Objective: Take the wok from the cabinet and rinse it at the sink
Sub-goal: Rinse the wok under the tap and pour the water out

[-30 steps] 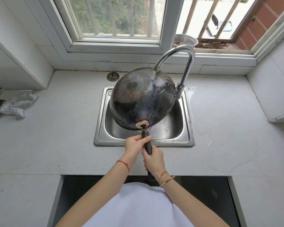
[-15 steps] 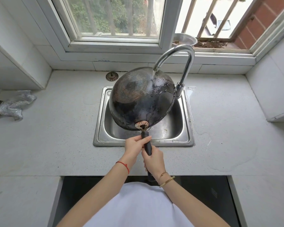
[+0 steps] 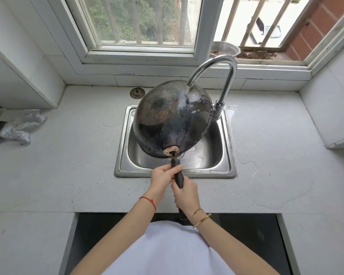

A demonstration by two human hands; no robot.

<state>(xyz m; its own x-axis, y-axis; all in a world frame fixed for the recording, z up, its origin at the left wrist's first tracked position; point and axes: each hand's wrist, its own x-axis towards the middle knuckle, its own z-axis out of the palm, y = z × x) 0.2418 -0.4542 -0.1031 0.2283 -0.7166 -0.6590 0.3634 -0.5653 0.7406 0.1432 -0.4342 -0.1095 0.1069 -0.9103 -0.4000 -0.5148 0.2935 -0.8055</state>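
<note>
A black, worn wok [image 3: 167, 120] is held bottom-up over the steel sink [image 3: 123, 139], tilted with its far rim raised. Water runs from the curved chrome faucet [image 3: 226, 66] onto the wok's upper right underside. Both hands grip the black handle [image 3: 178, 176] at the sink's front edge. My left hand [image 3: 163, 175] holds it close to the wok. My right hand [image 3: 186, 194] holds it lower down, nearer my body. The handle's end is hidden behind my right wrist.
A crumpled silvery cloth [image 3: 20, 126] lies on the counter at left. A round drain strainer [image 3: 137, 92] sits behind the sink. Water has pooled on the counter [image 3: 276, 175] at right. A metal bowl [image 3: 224, 49] stands on the window ledge. An open dark cabinet gap [image 3: 99, 235] lies below.
The wok has barely shifted under the running water; both hands keep the same grip on the handle.
</note>
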